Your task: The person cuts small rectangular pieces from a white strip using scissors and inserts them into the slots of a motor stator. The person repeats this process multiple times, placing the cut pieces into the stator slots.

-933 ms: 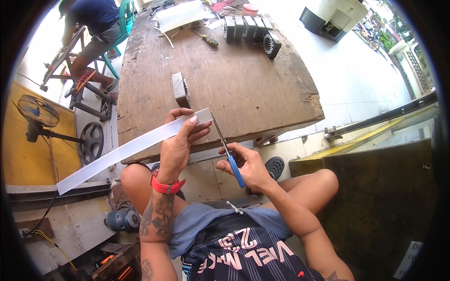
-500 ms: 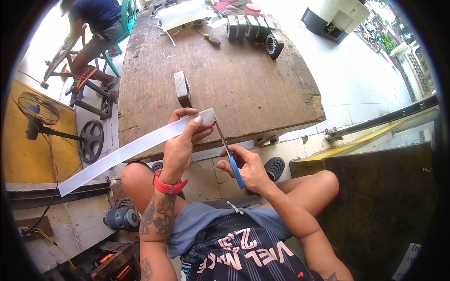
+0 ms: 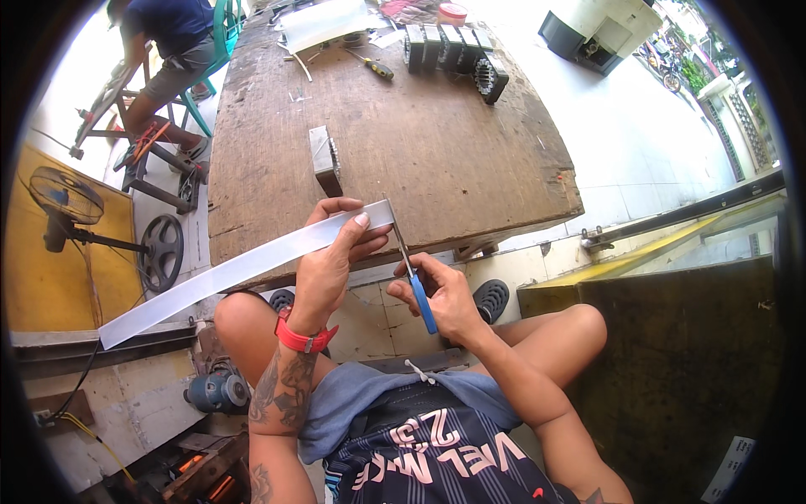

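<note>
My left hand (image 3: 334,256) pinches a long, whitish translucent strip (image 3: 206,287) between thumb and fingers near its right end. The rest of the strip slopes down to the left, beyond my knee. Blue-handled scissors (image 3: 424,307) are in my right hand (image 3: 451,304), pointing up and away from me. Their blades meet the strip's right end, crossing it close to its edge. Just past my left hand, a small metal core with a toothed inner side (image 3: 322,160) stands on the wooden table (image 3: 453,160).
Several similar metal cores (image 3: 445,52) stand in a row at the table's far right. Beside them lie a yellow-and-black screwdriver (image 3: 379,69) and a white sheet (image 3: 323,27). A fan (image 3: 63,206) stands at left; another person (image 3: 172,50) sits at far left.
The strip's right end and the scissors have shifted slightly right and toward me. Both hands keep their grip.
</note>
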### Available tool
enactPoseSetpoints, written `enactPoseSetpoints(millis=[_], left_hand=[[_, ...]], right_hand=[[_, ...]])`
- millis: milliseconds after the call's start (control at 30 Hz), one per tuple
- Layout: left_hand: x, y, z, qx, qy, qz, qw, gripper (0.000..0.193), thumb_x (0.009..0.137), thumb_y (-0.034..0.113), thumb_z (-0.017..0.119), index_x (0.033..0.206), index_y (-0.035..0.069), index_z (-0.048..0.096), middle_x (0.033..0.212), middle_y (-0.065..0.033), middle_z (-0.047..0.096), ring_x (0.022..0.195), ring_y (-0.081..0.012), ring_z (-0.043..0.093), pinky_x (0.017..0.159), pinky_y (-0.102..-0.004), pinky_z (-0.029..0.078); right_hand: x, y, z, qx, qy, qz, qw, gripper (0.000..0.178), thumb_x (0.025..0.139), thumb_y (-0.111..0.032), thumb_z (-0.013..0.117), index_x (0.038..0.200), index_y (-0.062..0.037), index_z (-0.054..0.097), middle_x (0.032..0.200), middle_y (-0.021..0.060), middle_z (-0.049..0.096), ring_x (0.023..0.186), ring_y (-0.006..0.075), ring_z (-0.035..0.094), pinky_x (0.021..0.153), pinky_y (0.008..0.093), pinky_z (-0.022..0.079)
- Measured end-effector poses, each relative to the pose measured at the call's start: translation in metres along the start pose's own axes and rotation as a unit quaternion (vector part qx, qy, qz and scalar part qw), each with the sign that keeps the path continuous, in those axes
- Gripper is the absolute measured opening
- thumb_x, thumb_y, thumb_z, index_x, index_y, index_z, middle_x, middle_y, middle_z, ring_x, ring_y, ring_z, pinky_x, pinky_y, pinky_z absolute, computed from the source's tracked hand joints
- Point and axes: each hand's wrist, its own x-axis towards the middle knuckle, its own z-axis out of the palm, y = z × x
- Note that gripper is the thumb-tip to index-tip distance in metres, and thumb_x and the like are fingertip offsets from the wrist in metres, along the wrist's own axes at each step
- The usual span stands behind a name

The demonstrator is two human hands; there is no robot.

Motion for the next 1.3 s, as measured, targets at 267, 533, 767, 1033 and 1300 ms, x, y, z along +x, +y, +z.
enactPoseSetpoints(millis=[267, 533, 767, 1033, 1300], left_hand=[[0.0, 0.005, -0.006, 0.014, 0.048, 0.052, 0.997, 0.031, 0.105, 0.011, 0.067, 0.131, 0.003, 0.054, 0.117, -0.0148, 0.068, 0.102, -0.0233, 0.076, 0.085, -0.0342, 0.065], [0.001, 0.005, -0.007, 0.017, 0.036, 0.048, 0.998, 0.033, 0.103, 0.011, 0.07, 0.132, 0.001, 0.056, 0.118, -0.0163, 0.069, 0.103, -0.0243, 0.076, 0.088, -0.0334, 0.065], [0.002, 0.003, -0.008, 0.014, 0.027, 0.033, 0.999, 0.033, 0.103, 0.011, 0.071, 0.132, 0.001, 0.057, 0.116, -0.0181, 0.072, 0.104, -0.0241, 0.077, 0.09, -0.033, 0.066], [0.003, 0.002, -0.009, 0.01, 0.021, 0.033, 0.999, 0.034, 0.103, 0.011, 0.071, 0.131, 0.0, 0.057, 0.116, -0.0184, 0.072, 0.104, -0.0247, 0.077, 0.091, -0.0337, 0.066], [0.0, 0.001, -0.006, 0.013, 0.016, 0.013, 1.0, 0.032, 0.103, 0.011, 0.07, 0.131, 0.0, 0.057, 0.115, -0.0178, 0.072, 0.105, -0.0243, 0.077, 0.091, -0.0334, 0.066]], right_hand=[[-0.002, 0.001, -0.006, 0.029, 0.005, 0.021, 0.999, 0.037, 0.094, -0.029, 0.085, 0.114, -0.0021, 0.068, 0.079, -0.0028, 0.064, 0.07, 0.0042, 0.055, 0.064, 0.0227, 0.047], [-0.005, -0.003, -0.002, -0.074, -0.029, -0.01, 0.997, 0.046, 0.092, -0.036, 0.087, 0.117, -0.0018, 0.07, 0.083, -0.002, 0.066, 0.074, 0.0036, 0.057, 0.067, 0.022, 0.046], [-0.001, -0.003, 0.002, -0.023, -0.011, -0.01, 1.0, 0.057, 0.087, -0.046, 0.089, 0.114, 0.0007, 0.071, 0.069, 0.001, 0.059, 0.065, 0.0072, 0.049, 0.057, 0.0274, 0.041], [-0.001, -0.002, 0.001, -0.022, -0.009, -0.019, 1.0, 0.054, 0.088, -0.045, 0.089, 0.112, 0.0001, 0.071, 0.067, -0.0003, 0.058, 0.063, 0.007, 0.047, 0.056, 0.0272, 0.04], [-0.002, -0.002, 0.004, -0.008, 0.001, -0.022, 1.0, 0.047, 0.089, -0.039, 0.088, 0.109, -0.0001, 0.071, 0.067, -0.0001, 0.058, 0.063, 0.0062, 0.047, 0.055, 0.0274, 0.039]])
